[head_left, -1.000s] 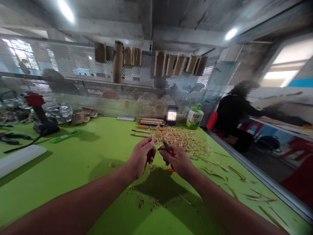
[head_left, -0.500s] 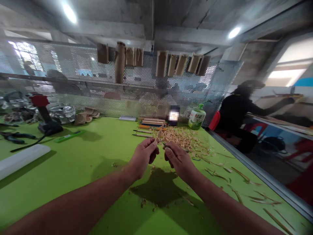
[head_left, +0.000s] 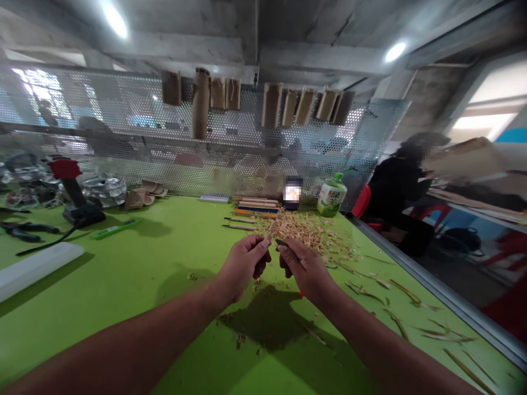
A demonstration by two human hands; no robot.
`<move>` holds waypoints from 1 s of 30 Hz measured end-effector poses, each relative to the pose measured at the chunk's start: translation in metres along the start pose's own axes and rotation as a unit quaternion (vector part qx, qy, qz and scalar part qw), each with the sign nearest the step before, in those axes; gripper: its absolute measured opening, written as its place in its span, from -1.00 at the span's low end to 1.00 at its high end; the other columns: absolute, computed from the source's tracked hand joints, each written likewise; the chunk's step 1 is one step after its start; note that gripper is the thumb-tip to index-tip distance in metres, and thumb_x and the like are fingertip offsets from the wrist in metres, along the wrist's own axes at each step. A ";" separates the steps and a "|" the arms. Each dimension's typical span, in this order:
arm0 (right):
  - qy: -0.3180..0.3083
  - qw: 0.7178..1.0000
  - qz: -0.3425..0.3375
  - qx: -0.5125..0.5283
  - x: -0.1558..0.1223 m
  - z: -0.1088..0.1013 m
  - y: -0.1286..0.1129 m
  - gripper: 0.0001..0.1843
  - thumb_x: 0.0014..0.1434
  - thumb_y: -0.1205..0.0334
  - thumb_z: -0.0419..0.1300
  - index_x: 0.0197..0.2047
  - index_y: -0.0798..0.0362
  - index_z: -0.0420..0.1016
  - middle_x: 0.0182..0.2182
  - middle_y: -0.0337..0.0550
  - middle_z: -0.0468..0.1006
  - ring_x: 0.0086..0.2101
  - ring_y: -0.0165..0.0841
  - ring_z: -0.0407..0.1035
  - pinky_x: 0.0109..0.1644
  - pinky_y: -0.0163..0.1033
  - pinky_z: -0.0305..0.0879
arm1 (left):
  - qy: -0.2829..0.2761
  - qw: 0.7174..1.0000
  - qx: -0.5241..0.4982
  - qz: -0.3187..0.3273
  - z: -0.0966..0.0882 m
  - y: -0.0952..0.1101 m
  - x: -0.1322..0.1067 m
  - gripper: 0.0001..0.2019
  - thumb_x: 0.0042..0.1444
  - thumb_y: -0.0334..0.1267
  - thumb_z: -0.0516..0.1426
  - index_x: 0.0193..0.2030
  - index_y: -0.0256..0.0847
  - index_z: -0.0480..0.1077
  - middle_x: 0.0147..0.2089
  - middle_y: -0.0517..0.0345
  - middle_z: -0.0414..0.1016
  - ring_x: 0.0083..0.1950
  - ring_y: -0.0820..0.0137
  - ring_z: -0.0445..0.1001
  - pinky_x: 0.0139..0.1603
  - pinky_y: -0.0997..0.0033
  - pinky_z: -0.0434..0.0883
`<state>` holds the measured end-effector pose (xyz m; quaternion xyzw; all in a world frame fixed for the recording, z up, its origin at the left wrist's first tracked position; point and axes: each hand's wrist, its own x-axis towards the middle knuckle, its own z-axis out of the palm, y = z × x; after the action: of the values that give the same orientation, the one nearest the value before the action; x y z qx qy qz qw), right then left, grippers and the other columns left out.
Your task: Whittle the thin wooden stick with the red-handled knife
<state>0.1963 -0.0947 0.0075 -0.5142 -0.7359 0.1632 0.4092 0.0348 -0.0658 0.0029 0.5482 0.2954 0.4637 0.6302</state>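
Note:
My left hand (head_left: 245, 267) grips a thin pale wooden stick (head_left: 269, 233), its tip pointing up and to the right. My right hand (head_left: 307, 269) is shut on a small carving knife (head_left: 280, 242). The knife's dark blade sits close to the stick's tip, and an orange end of its handle (head_left: 301, 294) shows below my fingers. Just beyond both hands lies a heap of wood shavings (head_left: 300, 233) on the green table (head_left: 135, 274).
Thin sticks (head_left: 239, 223) and stacked wooden strips (head_left: 257, 204) lie behind the shavings, beside a green-capped bottle (head_left: 331, 196). Long shavings litter the right side up to the table's metal edge (head_left: 448, 302). A seated co-worker (head_left: 397, 192) is beyond it. Tools and foil lie at the left.
My hands have drifted slightly right, and the knife blade has come closer to the stick's tip. The co-worker has turned, and a large tan sheet now shows beside them.

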 end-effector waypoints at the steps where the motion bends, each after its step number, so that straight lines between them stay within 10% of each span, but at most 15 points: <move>1: 0.001 1.000 -0.002 -0.003 0.000 0.000 0.000 -0.62 0.34 -0.03 -0.09 -0.41 0.00 0.24 -0.55 -0.28 0.34 -0.54 -0.44 0.24 -0.44 -0.32 0.11 | -0.002 1.000 0.001 0.000 0.000 0.000 0.000 -0.75 0.14 -0.10 0.13 -0.42 -0.23 0.30 -0.58 0.31 0.25 -0.67 0.63 0.07 -0.68 0.58 0.02; 30: 0.009 0.994 -0.026 -0.106 0.001 -0.002 0.002 -0.64 0.33 0.00 -0.08 -0.42 0.00 0.27 -0.54 -0.26 0.34 -0.50 -0.41 0.24 -0.40 -0.31 0.11 | 0.004 0.999 0.034 -0.007 0.001 -0.005 0.001 -0.75 0.11 -0.08 0.14 -0.38 -0.24 0.30 -0.52 0.28 0.33 -0.64 0.63 0.13 -0.67 0.60 0.07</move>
<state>0.1995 -0.0931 0.0079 -0.5367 -0.7586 0.0693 0.3629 0.0370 -0.0654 -0.0019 0.5654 0.3179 0.4513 0.6128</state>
